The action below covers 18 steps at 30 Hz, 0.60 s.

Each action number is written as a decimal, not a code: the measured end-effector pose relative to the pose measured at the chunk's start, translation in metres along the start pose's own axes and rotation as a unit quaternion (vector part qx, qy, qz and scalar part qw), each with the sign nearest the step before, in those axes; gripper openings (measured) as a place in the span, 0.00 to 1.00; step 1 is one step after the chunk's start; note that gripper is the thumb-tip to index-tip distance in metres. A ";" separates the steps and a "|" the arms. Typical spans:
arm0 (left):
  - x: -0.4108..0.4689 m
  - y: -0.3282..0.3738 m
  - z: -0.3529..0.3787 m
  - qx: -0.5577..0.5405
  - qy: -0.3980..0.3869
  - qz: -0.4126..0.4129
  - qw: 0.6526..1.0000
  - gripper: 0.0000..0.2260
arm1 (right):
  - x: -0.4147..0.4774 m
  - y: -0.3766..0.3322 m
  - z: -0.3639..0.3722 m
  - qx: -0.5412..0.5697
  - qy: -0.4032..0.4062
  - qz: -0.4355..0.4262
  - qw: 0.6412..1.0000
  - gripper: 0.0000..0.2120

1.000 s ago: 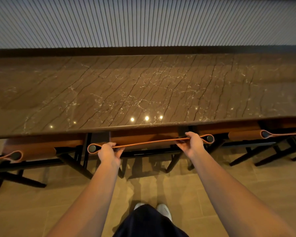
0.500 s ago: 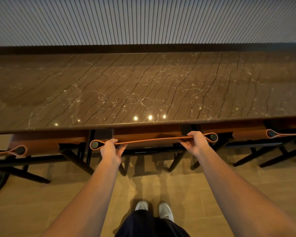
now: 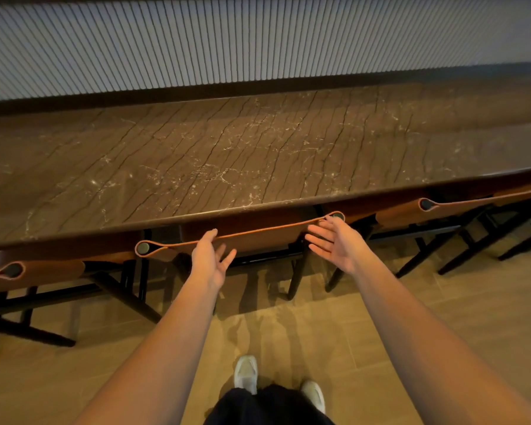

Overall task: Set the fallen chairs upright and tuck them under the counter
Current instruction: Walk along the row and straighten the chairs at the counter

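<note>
- The fingers (image 3: 230, 259) of the left hand (image 3: 210, 266) are spread and loosely straight and grip nothing. The topmost fingertip reaches the upper edge of a tan leather sling backrest (image 3: 252, 234); through the blur it is hard to tell whether it touches or sits just off it.
- The right hand (image 3: 337, 243) is splayed the same way, palm turned inward, and holds nothing. Its upper fingertips lie just beside the backrest's right end.
- The backrest belongs to the middle chair (image 3: 270, 243), a black-framed seat that stands upright on its legs between the two forearms.
- The backrest's long axis runs left to right, parallel to the near edge of the tabletop, and rises slightly to the right in the picture. Its ends loop round the dark, round left post top (image 3: 142, 248) and right post top (image 3: 337, 215).
- The chair faces away from the person, with its seat pushed beneath the tabletop (image 3: 258, 154), a dark brown marble slab with pale veins. Only the backrest and rear legs show outside the edge.
- The left chair (image 3: 43, 273) and the right chair (image 3: 405, 214), of the same make, stand upright on either side. They are tucked under too, with their backrests roughly in line.
- Below lies a floor (image 3: 442, 317) of tan wood-look planks, with the person's white shoes (image 3: 246, 374) on it.
- A pale ribbed wall panel (image 3: 258, 41) rises behind the tabletop's far edge.
</note>
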<state>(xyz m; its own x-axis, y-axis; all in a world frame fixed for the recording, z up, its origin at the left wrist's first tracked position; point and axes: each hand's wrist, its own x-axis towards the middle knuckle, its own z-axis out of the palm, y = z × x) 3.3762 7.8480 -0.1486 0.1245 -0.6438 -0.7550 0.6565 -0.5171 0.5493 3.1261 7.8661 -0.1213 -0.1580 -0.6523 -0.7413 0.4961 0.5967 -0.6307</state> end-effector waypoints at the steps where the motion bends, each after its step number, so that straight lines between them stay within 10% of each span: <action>1: -0.006 -0.007 0.006 0.008 -0.010 0.002 1.000 0.18 | -0.007 -0.001 -0.007 -0.010 -0.005 -0.005 1.000 0.18; 18: -0.141 -0.251 0.197 0.146 -0.178 -0.057 0.972 0.21 | -0.087 -0.041 -0.320 0.042 -0.016 -0.058 0.997 0.16</action>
<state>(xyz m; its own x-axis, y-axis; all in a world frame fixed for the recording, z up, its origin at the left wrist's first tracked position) 3.0471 7.9576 -0.1094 -0.2358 -0.6998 -0.6743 0.4061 -0.7014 0.5858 2.8465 8.0477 -0.1047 -0.1908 -0.7299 -0.6564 0.5465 0.4765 -0.6887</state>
